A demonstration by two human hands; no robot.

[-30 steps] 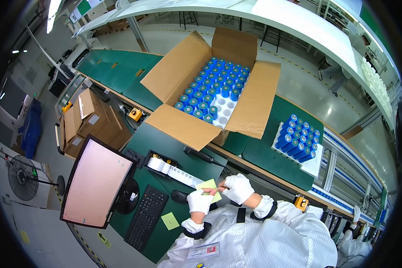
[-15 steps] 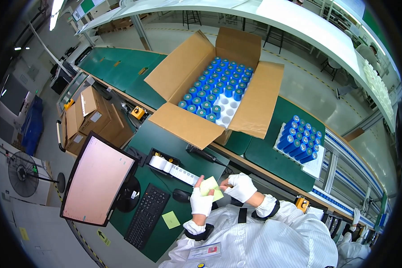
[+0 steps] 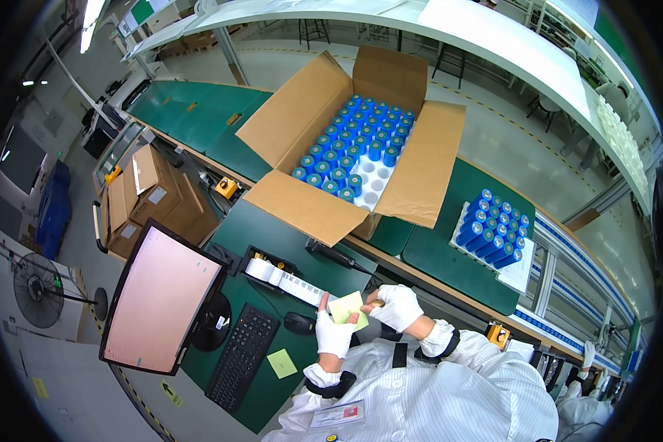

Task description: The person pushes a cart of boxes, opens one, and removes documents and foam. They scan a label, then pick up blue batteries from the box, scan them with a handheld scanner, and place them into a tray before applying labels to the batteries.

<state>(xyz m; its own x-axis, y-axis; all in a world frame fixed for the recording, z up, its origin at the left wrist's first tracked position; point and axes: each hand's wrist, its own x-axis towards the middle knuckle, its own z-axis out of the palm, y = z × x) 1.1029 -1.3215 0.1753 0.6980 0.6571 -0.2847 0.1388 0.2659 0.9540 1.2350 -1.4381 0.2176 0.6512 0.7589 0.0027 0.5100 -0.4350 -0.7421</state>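
Observation:
My left hand (image 3: pixel 334 333), in a white fingerless-tipped glove, is closed on some pale yellow sticky notes (image 3: pixel 346 306), its thumb across their face. My right hand (image 3: pixel 396 308), gloved the same way, is at the notes' right edge with its fingers bent into a pinch. What lies between those fingertips is too small to make out. Another yellow sticky note (image 3: pixel 281 363) lies on the green table near my left wrist. Just beyond the notes, a strip of white labels (image 3: pixel 295 286) runs out of a black label printer (image 3: pixel 276 259).
An open carton (image 3: pixel 427 184) holds blue cylindrical cells in a white tray. More blue cells (image 3: pixel 493 232) stand on the right. At left are a monitor (image 3: pixel 162 295), keyboard (image 3: pixel 243 353), mouse (image 3: pixel 299 323) and stacked cartons (image 3: pixel 151 188). A handheld scanner (image 3: pixel 331 253) lies beyond the printer.
The yellow notes look flatter and more squarely turned up now. My left index finger is straighter along their left edge; my right hand has shifted only slightly.

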